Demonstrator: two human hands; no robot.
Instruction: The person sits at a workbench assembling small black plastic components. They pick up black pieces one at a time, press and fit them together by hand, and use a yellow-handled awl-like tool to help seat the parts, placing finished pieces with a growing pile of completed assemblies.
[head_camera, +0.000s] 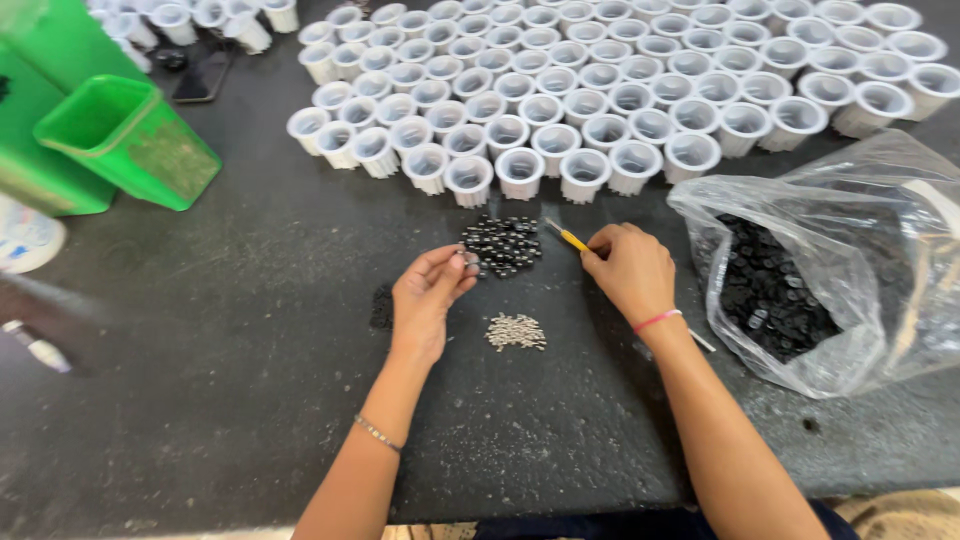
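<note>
My left hand (428, 295) pinches a small dark part between thumb and fingertips, right beside a cluster of small black round parts (503, 245) on the dark table (230, 380). My right hand (630, 272) grips a thin yellow-handled tool (566, 236) whose tip points toward that cluster; the tool's far end pokes out under my wrist. A small heap of tiny silver pieces (516, 332) lies between my two hands, nearer to me.
Several rows of white ribbed cups (600, 90) fill the far side of the table. A clear plastic bag of black parts (800, 280) lies at the right. Green bins (125, 140) stand at the far left, a white round object (25, 240) at the left edge.
</note>
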